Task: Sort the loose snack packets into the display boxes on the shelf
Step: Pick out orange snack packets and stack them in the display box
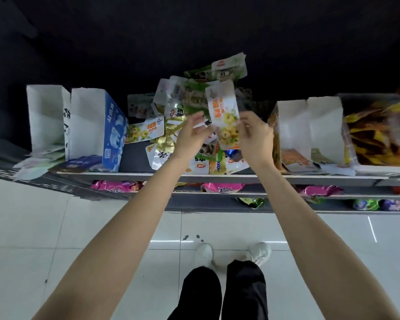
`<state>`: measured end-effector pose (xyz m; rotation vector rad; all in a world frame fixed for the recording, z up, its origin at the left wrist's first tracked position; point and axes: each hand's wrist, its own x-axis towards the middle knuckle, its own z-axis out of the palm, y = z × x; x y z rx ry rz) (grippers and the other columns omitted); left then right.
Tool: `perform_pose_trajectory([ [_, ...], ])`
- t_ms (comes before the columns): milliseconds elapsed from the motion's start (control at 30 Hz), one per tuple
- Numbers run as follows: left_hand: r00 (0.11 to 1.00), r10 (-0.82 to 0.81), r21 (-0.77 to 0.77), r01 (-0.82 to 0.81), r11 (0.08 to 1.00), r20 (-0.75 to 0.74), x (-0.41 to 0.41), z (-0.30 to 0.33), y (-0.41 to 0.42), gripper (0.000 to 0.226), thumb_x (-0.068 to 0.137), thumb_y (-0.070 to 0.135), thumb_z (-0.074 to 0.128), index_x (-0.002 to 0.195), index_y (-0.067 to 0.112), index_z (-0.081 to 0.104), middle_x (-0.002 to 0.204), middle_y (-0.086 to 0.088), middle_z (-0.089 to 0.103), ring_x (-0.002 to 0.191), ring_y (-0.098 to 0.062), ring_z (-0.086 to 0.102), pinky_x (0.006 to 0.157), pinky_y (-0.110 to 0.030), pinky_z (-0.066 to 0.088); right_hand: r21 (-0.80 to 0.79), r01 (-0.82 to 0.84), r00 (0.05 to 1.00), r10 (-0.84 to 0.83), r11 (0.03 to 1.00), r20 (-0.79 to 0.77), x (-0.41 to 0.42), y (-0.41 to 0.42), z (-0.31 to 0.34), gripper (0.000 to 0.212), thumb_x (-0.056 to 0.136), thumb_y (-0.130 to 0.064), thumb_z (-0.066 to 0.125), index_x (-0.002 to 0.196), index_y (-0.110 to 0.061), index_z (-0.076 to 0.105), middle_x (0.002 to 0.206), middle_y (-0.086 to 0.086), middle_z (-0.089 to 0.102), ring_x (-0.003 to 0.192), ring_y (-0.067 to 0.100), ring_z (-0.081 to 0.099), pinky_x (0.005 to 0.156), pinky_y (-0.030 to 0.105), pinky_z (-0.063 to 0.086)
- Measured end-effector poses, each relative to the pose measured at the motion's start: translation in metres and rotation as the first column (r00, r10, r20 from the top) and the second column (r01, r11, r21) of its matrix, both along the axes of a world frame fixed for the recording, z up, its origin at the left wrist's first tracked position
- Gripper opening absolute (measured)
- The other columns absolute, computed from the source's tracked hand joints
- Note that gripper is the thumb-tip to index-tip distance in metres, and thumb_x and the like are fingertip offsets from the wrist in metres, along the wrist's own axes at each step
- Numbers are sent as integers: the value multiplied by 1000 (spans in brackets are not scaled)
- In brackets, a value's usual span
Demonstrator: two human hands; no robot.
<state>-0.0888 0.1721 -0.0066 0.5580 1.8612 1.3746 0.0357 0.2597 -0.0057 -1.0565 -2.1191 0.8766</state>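
- Right hand pinches a packet upright above the pile, apparently to read it.
- Left hand, fingers spread, steadies its edge.

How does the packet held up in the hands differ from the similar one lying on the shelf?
The held packet stands upright, gripped by the right hand; the lying packet rests flat and sideways, untouched. The held one is above the pile, the other at its left edge. Both show orange lettering and yellow food.

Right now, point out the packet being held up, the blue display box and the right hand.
held packet (222, 107), head view, on its orange-and-white front.
blue display box (114, 130), head view, on its blue side panel.
right hand (255, 137), head view, on its back.
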Motion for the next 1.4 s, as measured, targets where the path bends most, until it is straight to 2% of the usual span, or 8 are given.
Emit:
perform_pose_trajectory([
  [100, 986, -160, -24, 161, 987, 37, 24, 19, -6, 32, 87, 25, 65, 117, 20, 55, 114, 1, 63, 103, -16, 60, 80, -26, 50, -501, -47, 971, -78, 864, -225, 33, -12, 21, 15, 91, -4, 54, 104, -12, 57, 93, 0, 67, 90, 15, 65, 74, 35, 55],
  [233, 905, -356, -76, 348, 934, -232, 56, 40, -9, 20, 86, 19, 66, 106, 19, 62, 95, 5, 65, 80, -8, 61, 71, -20, 50, -642, -95, 919, -181, 761, -350, 83, -15, 46, 39, 86, -3, 63, 118, -14, 44, 94, -1, 70, 82, 11, 67, 68, 25, 53],
  [433, 659, -516, -249, 460, 852, -547, 93, 54, 11, 20, 87, 24, 64, 107, 25, 65, 98, 9, 69, 85, -9, 63, 74, -31, 53, -369, -92, 996, 92, 925, -18, 160, 27, 69, 21, 84, -17, 69, 102, -23, 60, 93, -4, 70, 82, 12, 69, 69, 38, 58],
  [567, 706, -281, -94, 292, 952, -651, 122, 48, 38, 23, 89, 24, 62, 112, 27, 62, 105, 12, 67, 80, -8, 64, 70, -26, 52, 62, -101, 993, 97, 993, 67, 186, 52, 83, 14, 87, -14, 65, 74, -15, 61, 58, -20, 45, 53, 3, 48, 48, 8, 33],
  [733, 970, -27, -162, -12, 987, -240, 152, 7, 69, 36, 90, 21, 60, 124, 12, 55, 117, 1, 62, 106, -11, 59, 83, -12, 41, 251, -94, 992, 71, 963, 102, 194, 90, 69, 6, 86, -8, 63, 87, -3, 66, 65, -2, 57, 56, 18, 57, 47, 18, 31],
  [933, 981, 23, -223, -67, 973, -194, 175, -32, 78, 36, 87, 12, 63, 123, 10, 59, 118, -5, 65, 107, -18, 62, 94, -32, 49, 254, -328, 878, 194, 910, 439, 161, 102, 37, 20, 91, -5, 51, 106, -7, 64, 70, 15, 65, 62, 32, 63, 53, 29, 42],
  [1133, 988, 156, -124, -157, 980, -18, 183, -38, 78, 35, 91, -5, 48, 121, 8, 60, 110, -6, 64, 92, -16, 61, 70, -13, 53, 195, -725, 451, 241, 661, 859, 153, 106, 14, 40, 93, -19, 42, 130, -31, 51, 105, 4, 70, 129, 23, 42, 98, 41, 27],
  [1400, 975, 162, -120, -144, 982, 154, 181, -33, 78, 31, 95, 2, 42, 120, 10, 59, 115, -8, 62, 110, -24, 59, 89, -30, 51, 68, -711, 451, 379, 700, 808, 164, 105, 20, 38, 97, -28, 38, 133, -30, 50, 131, -1, 58, 135, 20, 34, 106, 44, 20],
])
